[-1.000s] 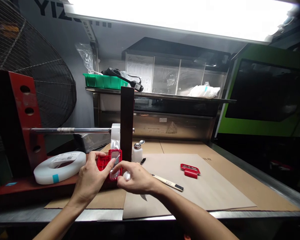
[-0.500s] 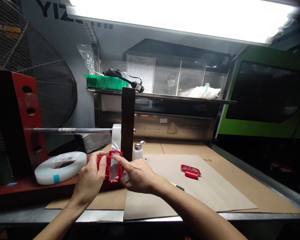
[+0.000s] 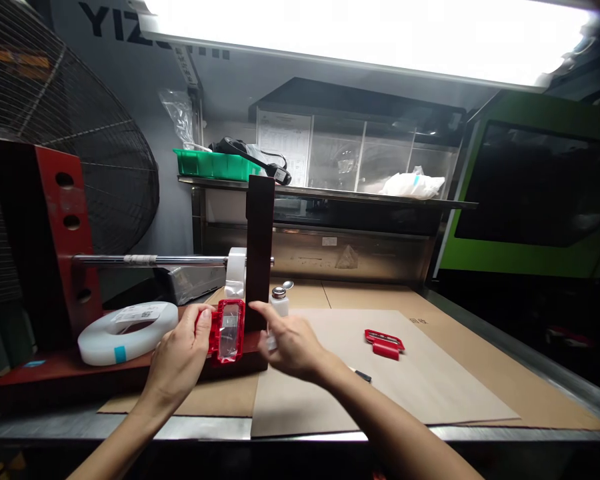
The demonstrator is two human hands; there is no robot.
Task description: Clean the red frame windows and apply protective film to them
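The left hand (image 3: 180,357) grips a red plastic part (image 3: 227,331) with a clear film across its face, its fingers (image 3: 203,328) clamped on the part's left edge. The right hand (image 3: 290,341) hovers just right of the part, open, its fingers (image 3: 261,311) spread and apart from it. Behind those fingers stands a dark upright post (image 3: 259,247) with a white tape roll (image 3: 237,272) on a steel rod (image 3: 150,260). A small white bottle (image 3: 280,301) stands just beyond the right fingers. Well to their right, a second red part (image 3: 384,343) lies on the brown paper of the worktop (image 3: 430,373). Left of the left fingers rests a white ring-shaped spool (image 3: 127,331).
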